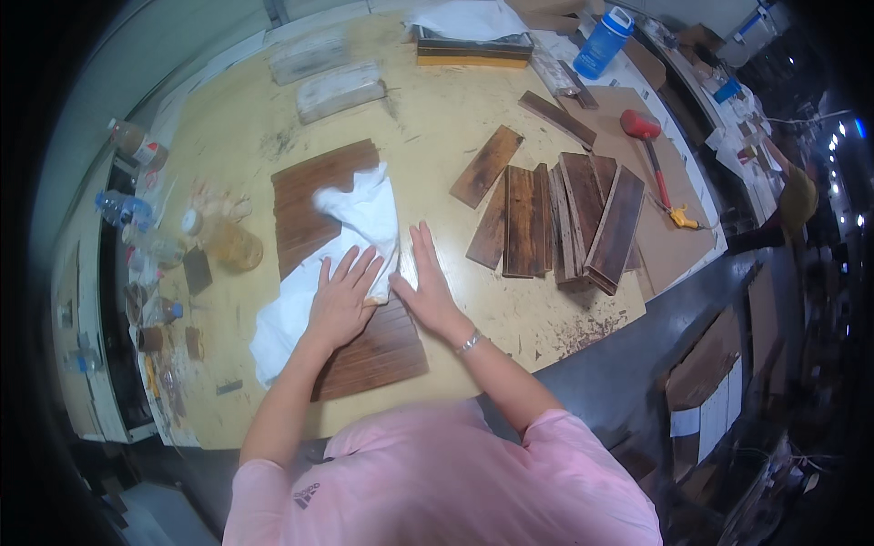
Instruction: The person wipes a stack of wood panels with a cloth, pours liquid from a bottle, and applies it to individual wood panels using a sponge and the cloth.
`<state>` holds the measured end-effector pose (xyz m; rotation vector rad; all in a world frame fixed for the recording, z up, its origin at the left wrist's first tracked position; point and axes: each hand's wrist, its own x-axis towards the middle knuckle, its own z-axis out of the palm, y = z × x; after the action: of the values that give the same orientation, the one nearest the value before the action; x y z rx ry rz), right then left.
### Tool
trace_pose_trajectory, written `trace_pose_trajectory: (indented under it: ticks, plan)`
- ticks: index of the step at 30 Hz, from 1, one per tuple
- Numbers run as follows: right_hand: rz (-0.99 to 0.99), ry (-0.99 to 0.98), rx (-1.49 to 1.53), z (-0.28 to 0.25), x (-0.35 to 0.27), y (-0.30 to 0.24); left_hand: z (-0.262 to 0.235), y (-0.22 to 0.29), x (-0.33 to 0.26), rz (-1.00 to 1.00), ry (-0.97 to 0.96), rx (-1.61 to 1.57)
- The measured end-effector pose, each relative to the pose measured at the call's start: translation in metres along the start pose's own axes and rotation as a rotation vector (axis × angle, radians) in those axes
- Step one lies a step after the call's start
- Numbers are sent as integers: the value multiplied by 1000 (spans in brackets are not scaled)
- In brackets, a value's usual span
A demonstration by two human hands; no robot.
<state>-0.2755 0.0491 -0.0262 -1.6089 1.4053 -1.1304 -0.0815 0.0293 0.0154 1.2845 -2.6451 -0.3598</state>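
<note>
A brown wooden panel (pixel 378 350) made of several narrow strips lies on the table in front of me. Across its middle is a crumpled white cloth (pixel 291 314), which also hangs over the panel's left side. My left hand (pixel 344 296) rests flat on the cloth, fingers spread. At the panel's right edge is my right hand (pixel 428 289), its fingers stretched out and its thumb near the cloth. Whether the right thumb touches the cloth, I cannot tell. Part of the panel is hidden under the cloth and my left hand.
Loose dark wood strips (pixel 523 223) are piled at the right, near a red mallet (pixel 641 126) on cardboard. A jar of yellowish liquid (pixel 229 241) and several bottles (pixel 137 141) line the left. Wrapped blocks (pixel 341 91), a tray (pixel 473 50) and a blue bottle (pixel 603 44) stand farther back.
</note>
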Motion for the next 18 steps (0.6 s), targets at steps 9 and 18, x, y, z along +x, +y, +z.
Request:
trace_pose_trajectory:
  ticks: [9,18]
  plan:
    - [-1,54,74,-3,120,41,-18,-99,-17,-371,131,-557]
    - [125,-50,551,55,230,76,-3,-108,158,-156,332,-644]
